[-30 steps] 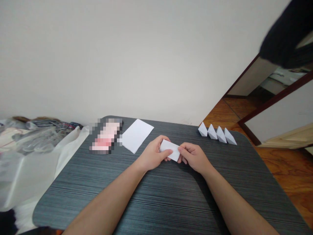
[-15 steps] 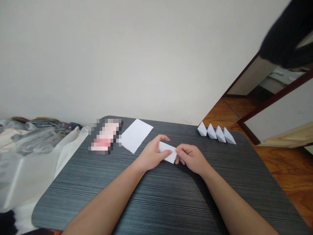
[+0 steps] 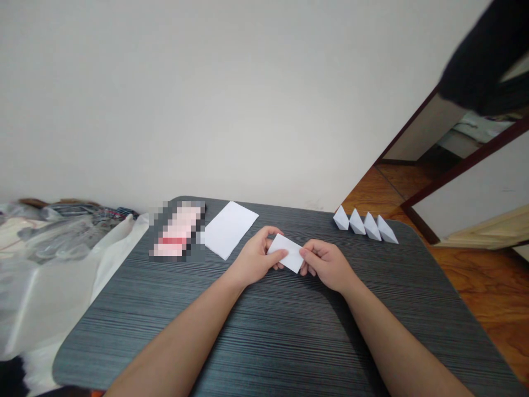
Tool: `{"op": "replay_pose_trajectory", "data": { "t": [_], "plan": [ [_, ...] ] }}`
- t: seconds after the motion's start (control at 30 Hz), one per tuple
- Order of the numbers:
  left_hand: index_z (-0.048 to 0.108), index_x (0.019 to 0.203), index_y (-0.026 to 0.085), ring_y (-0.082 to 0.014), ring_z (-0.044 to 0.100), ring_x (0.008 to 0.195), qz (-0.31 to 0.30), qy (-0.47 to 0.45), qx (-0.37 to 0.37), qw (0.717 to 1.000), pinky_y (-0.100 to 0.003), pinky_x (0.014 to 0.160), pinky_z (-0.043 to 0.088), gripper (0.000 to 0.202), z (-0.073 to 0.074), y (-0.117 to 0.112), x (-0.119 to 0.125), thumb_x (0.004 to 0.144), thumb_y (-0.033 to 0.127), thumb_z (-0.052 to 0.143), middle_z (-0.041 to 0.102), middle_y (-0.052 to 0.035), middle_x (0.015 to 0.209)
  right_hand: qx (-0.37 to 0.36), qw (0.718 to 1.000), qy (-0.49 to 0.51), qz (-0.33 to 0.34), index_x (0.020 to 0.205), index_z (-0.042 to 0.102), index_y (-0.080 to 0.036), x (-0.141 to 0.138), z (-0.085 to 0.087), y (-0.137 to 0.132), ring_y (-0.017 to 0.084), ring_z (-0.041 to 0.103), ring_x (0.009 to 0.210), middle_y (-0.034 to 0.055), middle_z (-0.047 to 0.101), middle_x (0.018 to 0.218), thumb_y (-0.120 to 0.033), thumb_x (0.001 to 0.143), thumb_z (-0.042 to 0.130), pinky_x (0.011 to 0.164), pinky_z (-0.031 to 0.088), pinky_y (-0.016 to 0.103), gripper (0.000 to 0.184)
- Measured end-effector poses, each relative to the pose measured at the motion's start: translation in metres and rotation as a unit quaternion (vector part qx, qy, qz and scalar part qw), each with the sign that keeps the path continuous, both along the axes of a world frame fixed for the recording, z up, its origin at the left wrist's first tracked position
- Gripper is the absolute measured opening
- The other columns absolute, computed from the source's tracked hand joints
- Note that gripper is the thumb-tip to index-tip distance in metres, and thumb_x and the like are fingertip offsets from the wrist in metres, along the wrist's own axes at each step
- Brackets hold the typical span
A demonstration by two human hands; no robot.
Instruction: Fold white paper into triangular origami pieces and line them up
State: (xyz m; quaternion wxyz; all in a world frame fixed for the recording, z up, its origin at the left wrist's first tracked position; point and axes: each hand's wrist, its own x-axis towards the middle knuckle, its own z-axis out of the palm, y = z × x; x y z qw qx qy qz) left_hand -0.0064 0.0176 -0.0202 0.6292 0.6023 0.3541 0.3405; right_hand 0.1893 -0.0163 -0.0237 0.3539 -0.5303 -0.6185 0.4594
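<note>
From my remote view, the pixelated block is the first thing I can't resolve: a pink-and-white **rectangular packet** (image 3: pixel 177 230) lies on the far edge of the table, its print too obscured to read. I can make out no brand or label anywhere else. A dark blurred mass (image 3: pixel 479 60) cuts into the top right corner, and I can't tell what it is.

My left hand (image 3: pixel 254 259) and right hand (image 3: pixel 326 266) are close together above the middle of the surface, both nearly closed in pinches. Between them, the small folded white paper rectangle (image 3: pixel 286 253) sits tilted, its left end held by the left thumb and fingers, its right end by the right fingers. The paper hides the left fingertips behind it, and I can't tell how many layers it has.

Just left of my hands lies a flat white paper sheet (image 3: pixel 228 230), beside the packet. Well to the right, four white folded paper triangles (image 3: pixel 366 227) stand in a row near the far edge.

The dark grey ribbed surface (image 3: pixel 124 325) has rounded corners. Crumpled plastic and white fabric (image 3: pixel 53 286) heap up past its left side, against a plain off-white wall (image 3: pixel 206 99). To the right, I see an orange-brown wooden floor (image 3: pixel 483 292) and a dark reddish door frame (image 3: pixel 463 171).
</note>
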Motion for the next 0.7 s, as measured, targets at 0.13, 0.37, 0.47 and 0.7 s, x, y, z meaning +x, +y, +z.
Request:
{"op": "replay_pose_trajectory", "data": {
  "t": [0.13, 0.37, 0.47, 0.7],
  "plan": [
    [0.039, 0.108, 0.019, -0.0095, 0.055, 0.052, -0.001, -0.021, -0.003, 1.000, -0.019, 0.048, 0.041, 0.034, -0.0013, 0.0010, -0.0003, 0.081, 0.027, 0.058, 0.056, 0.0034, 0.062, -0.006, 1.000, 0.007, -0.003, 0.073, 0.055, -0.018, 0.0021, -0.0034, 0.0017, 0.010, 0.050, 0.044, 0.0016, 0.065, 0.057, -0.036, 0.088, 0.049, 0.045, 0.038, 0.022, 0.024],
    [0.039, 0.108, 0.019, -0.0082, 0.054, 0.052, 0.010, -0.027, -0.001, 1.000, -0.018, 0.048, 0.041, 0.034, 0.0000, 0.0006, 0.0004, 0.080, 0.026, 0.058, 0.055, 0.0043, 0.063, -0.012, 1.000, 0.019, -0.021, 0.070, 0.055, -0.017, 0.0015, -0.0043, 0.0027, 0.010, 0.049, 0.043, 0.0016, 0.063, 0.056, -0.038, 0.087, 0.051, 0.043, 0.037, 0.022, 0.027],
    [0.039, 0.109, 0.018, -0.0079, 0.054, 0.051, 0.019, -0.028, -0.003, 0.999, -0.018, 0.048, 0.041, 0.035, -0.0003, 0.0022, -0.0001, 0.080, 0.026, 0.059, 0.056, 0.0036, 0.064, 0.018, 0.998, 0.041, -0.044, 0.080, 0.059, -0.017, 0.0039, -0.0053, 0.0038, 0.011, 0.049, 0.044, 0.0009, 0.061, 0.056, -0.038, 0.089, 0.048, 0.043, 0.038, 0.022, 0.025],
    [0.035, 0.120, 0.019, -0.0077, 0.054, 0.050, 0.026, -0.058, -0.026, 0.998, -0.018, 0.047, 0.040, 0.049, 0.0031, 0.0039, -0.0021, 0.079, 0.027, 0.060, 0.057, 0.0039, 0.065, 0.142, 0.990, 0.015, 0.001, 0.113, 0.060, -0.022, 0.0076, -0.0028, 0.0036, 0.012, 0.055, 0.058, 0.0061, 0.063, 0.090, -0.025, 0.089, 0.047, 0.055, 0.046, 0.027, 0.027]
  ]
}}
